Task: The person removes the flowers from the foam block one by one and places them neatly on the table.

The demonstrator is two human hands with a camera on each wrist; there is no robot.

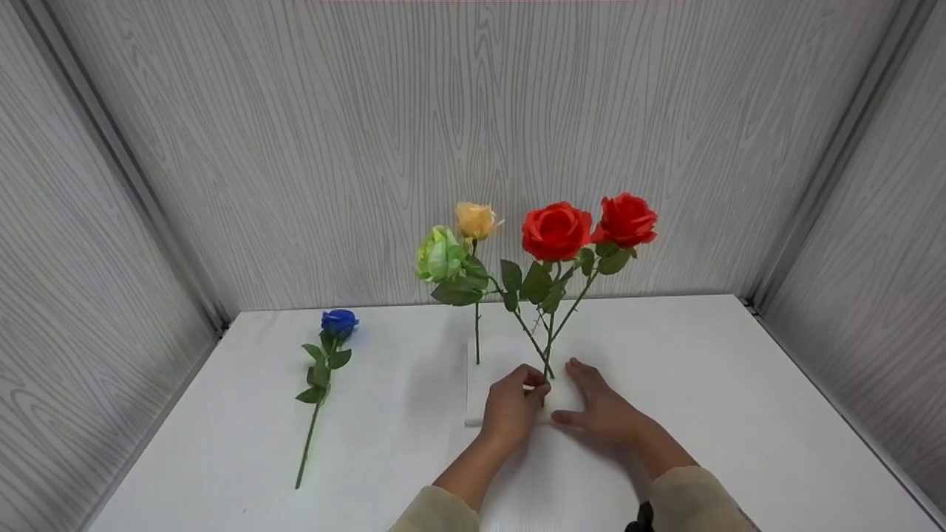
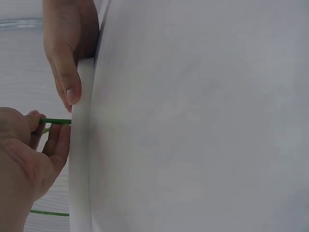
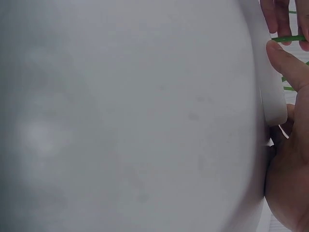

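Note:
My left hand pinches the lower green stem of a red rose between thumb and fingers; stems cross just above, so I cannot tell which of the two red roses, the middle one or the right one, it belongs to. The stem's lower end meets a low white base. My right hand rests at the base's right side, fingers spread, with its thumb on the base close to the held stem. A green rose and a yellow rose stand upright in the base.
A blue rose with a leafy stem lies on the white table to the left. Grey wood-grain panels enclose the table at the back and both sides.

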